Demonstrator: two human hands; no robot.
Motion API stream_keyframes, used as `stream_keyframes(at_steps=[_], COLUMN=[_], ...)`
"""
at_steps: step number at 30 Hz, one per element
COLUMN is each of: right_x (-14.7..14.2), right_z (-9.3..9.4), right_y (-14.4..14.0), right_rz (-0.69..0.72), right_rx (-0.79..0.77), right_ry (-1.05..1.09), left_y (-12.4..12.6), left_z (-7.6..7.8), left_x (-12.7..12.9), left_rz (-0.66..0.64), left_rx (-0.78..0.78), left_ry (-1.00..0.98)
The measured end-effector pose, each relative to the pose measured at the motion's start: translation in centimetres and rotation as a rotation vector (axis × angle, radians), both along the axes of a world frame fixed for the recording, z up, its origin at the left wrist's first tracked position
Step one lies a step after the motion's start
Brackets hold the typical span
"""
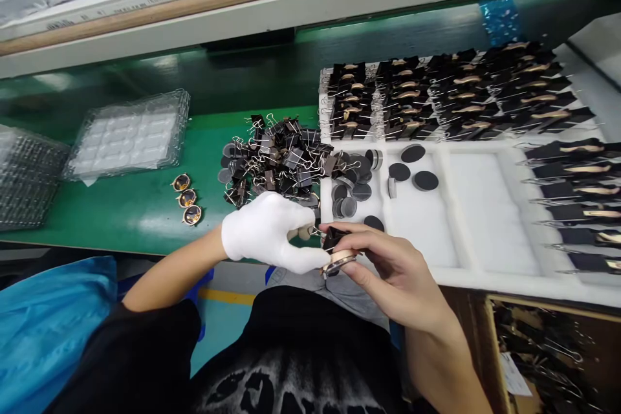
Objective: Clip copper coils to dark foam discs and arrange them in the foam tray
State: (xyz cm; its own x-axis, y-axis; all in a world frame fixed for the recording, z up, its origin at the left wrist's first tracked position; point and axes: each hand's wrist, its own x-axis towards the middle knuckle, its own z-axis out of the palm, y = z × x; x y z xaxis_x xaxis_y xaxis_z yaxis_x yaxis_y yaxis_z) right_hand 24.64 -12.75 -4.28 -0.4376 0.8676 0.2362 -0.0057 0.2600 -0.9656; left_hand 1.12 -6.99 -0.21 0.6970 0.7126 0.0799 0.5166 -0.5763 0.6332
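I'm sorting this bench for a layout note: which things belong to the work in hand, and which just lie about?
In hand:
- left hand, gloved, and right hand, together on a round piece with a binder clip
- pile of binder clips
- dark discs in the white tray
- clipped pieces in rows

Lying about:
- clear blister trays
- three gold round parts
- blue bag
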Motion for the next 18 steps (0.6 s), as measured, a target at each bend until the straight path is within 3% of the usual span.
stream_keyframes(at_steps=[8, 15, 18], right_x=[-0.3, 0.2, 0.1], right_z=[0.5, -0.3, -0.6], right_y=[-0.4, -0.4, -0.1], right_rz=[0.045, -0.300, -0.363], right_rx=[0.009, -0.282, -0.363], right_ry=[-0.006, 0.210, 0.187], left_y=[-0.4, 0.1, 0.2], left_z=[-0.5, -0.3, 0.3], left_x=[-0.2, -1.5, -1.5], left_rz=[-0.031, 0.063, 0.071], left_rx=[0.026, 0.074, 0.049], left_ry=[-0.072, -0.173, -0.141])
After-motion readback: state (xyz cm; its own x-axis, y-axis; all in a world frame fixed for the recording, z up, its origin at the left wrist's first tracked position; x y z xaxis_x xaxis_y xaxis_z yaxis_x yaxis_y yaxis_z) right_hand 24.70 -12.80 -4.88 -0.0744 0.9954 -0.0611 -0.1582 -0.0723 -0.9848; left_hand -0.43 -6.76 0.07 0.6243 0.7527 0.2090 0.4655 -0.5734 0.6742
